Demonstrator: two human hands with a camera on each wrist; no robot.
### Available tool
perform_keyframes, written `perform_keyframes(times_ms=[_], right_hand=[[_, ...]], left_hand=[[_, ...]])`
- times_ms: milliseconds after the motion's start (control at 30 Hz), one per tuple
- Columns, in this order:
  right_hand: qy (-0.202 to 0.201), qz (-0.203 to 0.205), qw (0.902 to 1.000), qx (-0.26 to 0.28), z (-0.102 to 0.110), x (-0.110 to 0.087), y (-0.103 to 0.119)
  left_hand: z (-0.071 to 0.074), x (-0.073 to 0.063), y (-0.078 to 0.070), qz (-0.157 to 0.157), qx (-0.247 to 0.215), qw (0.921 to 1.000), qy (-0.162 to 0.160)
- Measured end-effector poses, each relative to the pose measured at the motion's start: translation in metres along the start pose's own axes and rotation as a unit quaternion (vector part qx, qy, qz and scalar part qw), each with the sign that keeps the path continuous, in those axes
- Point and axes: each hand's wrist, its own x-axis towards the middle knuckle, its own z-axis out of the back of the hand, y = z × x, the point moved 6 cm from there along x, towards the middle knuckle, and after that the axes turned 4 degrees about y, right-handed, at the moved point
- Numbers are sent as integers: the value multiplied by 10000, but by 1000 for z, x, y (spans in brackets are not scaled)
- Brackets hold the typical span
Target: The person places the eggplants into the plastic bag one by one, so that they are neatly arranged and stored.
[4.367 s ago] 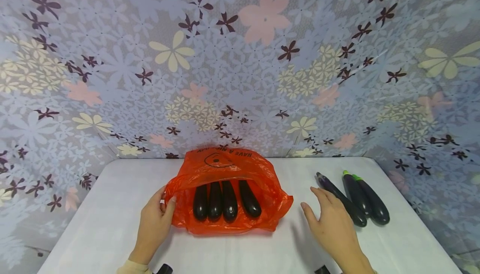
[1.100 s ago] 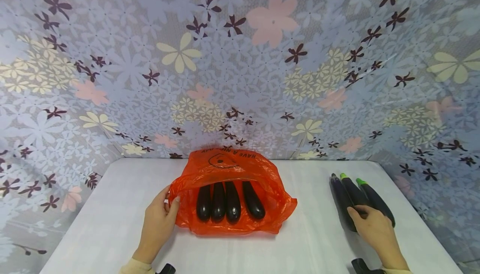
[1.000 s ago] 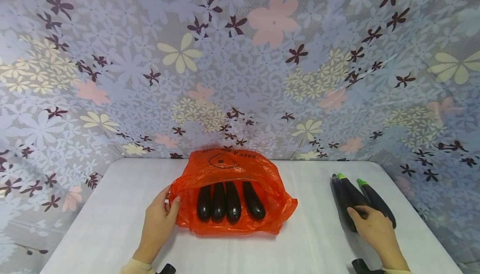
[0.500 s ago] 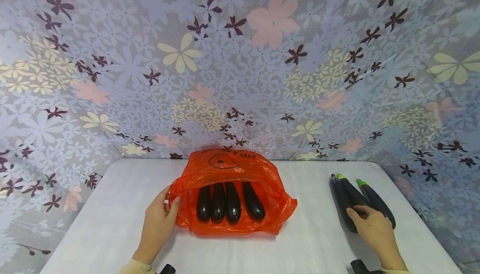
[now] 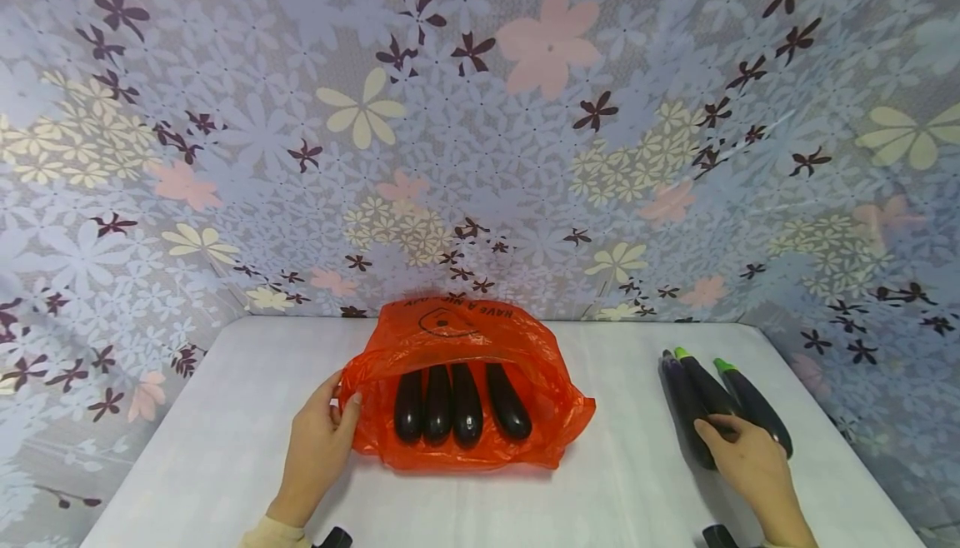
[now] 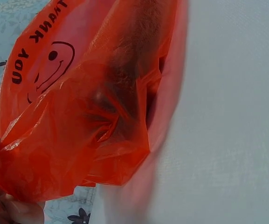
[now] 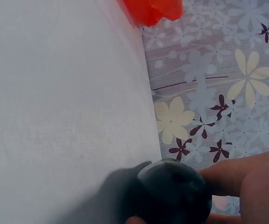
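Note:
A red plastic bag (image 5: 480,327) with a printed smiley lies on the table, its mouth facing me. Several dark eggplants (image 5: 467,416) lie side by side inside it. My left hand (image 5: 318,444) pinches the bag's left edge; in the left wrist view, fingers (image 6: 24,210) grip the crumpled red film (image 6: 45,163). On the right, my right hand (image 5: 753,460) holds the lower part of the leftmost loose eggplant (image 5: 684,398). The right wrist view shows the rounded end of this eggplant (image 7: 176,191) between thumb and fingers. Two green-capped eggplants, a middle one (image 5: 705,381) and a right one (image 5: 757,402), lie beside it.
A white-covered table (image 5: 600,490) carries everything. Flower-patterned cloth (image 5: 480,156) rises behind the table's back edge and along both sides. Bare table surface lies between the bag and the loose eggplants.
Since the oldest frame, my right hand has moved right from beside the bag and taken hold of the leftmost loose eggplant, which has turned straighter. The left hand keeps its grip.

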Motion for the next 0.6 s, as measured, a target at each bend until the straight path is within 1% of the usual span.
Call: perform_keyframes(times_ms=[333, 600], right_hand=[[43, -101, 9999, 73, 0, -4, 1], [118, -51, 9998, 138, 2, -8, 8]], left_hand=[[0, -1, -1, 40, 27, 10000, 47], [-1, -1, -1, -18, -8, 10000, 22]])
